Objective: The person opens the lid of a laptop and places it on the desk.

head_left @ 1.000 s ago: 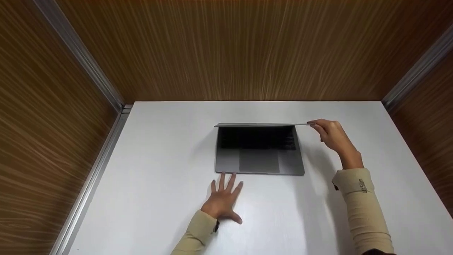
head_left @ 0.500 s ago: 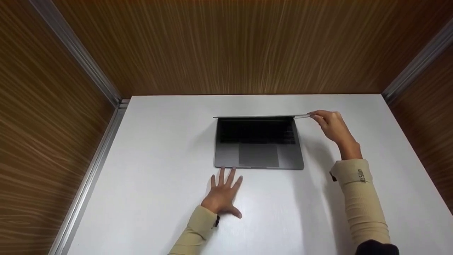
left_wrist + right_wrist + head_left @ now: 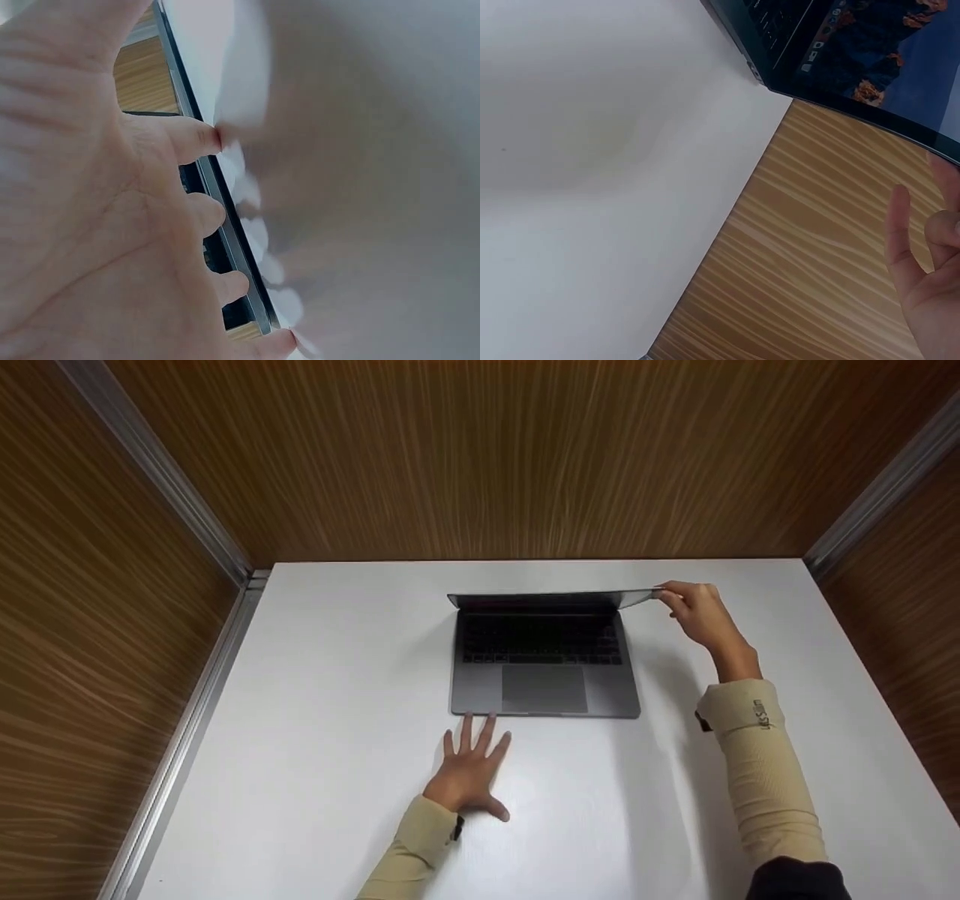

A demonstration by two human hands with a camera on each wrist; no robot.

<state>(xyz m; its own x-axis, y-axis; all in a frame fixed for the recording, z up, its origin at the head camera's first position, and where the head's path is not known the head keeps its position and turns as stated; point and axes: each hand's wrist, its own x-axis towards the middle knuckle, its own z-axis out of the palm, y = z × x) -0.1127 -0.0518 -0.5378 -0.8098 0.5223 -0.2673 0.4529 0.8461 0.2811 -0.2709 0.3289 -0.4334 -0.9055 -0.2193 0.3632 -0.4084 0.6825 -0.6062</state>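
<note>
A grey laptop (image 3: 544,688) lies on the white table with its black keyboard and trackpad in view. Its lid (image 3: 536,598) stands raised, seen nearly edge-on from above. My right hand (image 3: 703,615) pinches the lid's upper right corner between thumb and fingers. In the right wrist view the laptop screen (image 3: 892,64) is lit with a desktop picture, and part of my right hand (image 3: 937,292) shows at the lid's edge. My left hand (image 3: 466,772) lies with spread fingers on the table, fingertips at the laptop's front edge. The left wrist view shows its palm (image 3: 97,210) close up.
The white table (image 3: 322,765) extends around the laptop on all sides. Wood-grain panels (image 3: 525,457) rise behind and at both sides, with metal rails (image 3: 191,690) along the left edge and in the corners.
My right hand has moved back and swung the lid further open, so more of the keyboard shows. The left hand keeps its place by the front edge. The head view has shifted slightly.
</note>
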